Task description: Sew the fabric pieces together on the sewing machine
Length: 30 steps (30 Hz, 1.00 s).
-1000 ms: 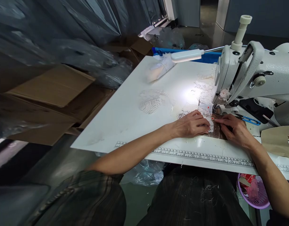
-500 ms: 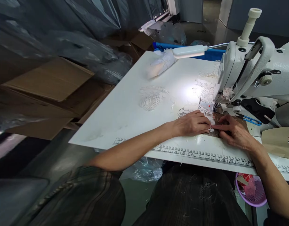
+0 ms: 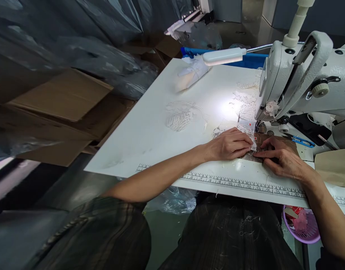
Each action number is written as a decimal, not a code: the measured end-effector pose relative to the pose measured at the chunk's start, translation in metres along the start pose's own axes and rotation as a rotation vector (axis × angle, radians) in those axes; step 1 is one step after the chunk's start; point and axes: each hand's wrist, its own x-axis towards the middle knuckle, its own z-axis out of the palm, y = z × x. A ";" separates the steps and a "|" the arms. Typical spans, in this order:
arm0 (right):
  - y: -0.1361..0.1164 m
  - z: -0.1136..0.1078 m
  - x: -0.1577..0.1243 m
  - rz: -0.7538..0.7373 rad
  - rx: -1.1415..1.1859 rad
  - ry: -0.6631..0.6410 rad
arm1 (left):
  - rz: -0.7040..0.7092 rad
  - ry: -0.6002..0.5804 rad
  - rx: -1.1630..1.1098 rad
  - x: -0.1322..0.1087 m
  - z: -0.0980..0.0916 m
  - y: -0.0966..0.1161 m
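White lace trim (image 3: 246,129) lies in front of the sewing machine's (image 3: 294,82) presser foot, its near end between the fingertips of my left hand (image 3: 230,145). That hand is closed on the lace, palm down on the table. My right hand (image 3: 283,157) rests just to the right on a brown plate (image 3: 287,144). Its index finger stretches toward the lace end, its fingers are apart, and I see nothing held in it. The needle area is partly hidden by the machine head.
Blue thread snips (image 3: 303,141) and a black phone (image 3: 311,127) lie right of the needle. A lace heap (image 3: 179,120) and a wrapped bundle (image 3: 193,74) sit left. A lamp (image 3: 224,56) hangs over the white table (image 3: 144,127). A purple basket (image 3: 309,228) stands below.
My right index fingertip has drawn slightly down from the lace end, where it met my left fingertips. My left hand stays on the lace. The view has shifted a little.
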 end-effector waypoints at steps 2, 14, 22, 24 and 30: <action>0.000 -0.001 0.000 -0.002 -0.002 -0.008 | 0.028 0.044 -0.001 0.001 0.000 0.001; 0.000 -0.002 0.000 0.007 0.024 0.024 | 0.085 -0.128 0.113 0.000 -0.003 0.003; 0.004 0.009 -0.001 -0.046 -0.086 0.124 | 0.041 -0.152 0.116 0.001 -0.002 0.006; 0.003 0.011 -0.001 -0.053 -0.126 0.128 | 0.022 -0.113 0.101 0.002 -0.004 0.004; 0.004 0.011 0.000 -0.049 -0.132 0.136 | -0.094 -0.054 0.097 0.001 -0.012 -0.006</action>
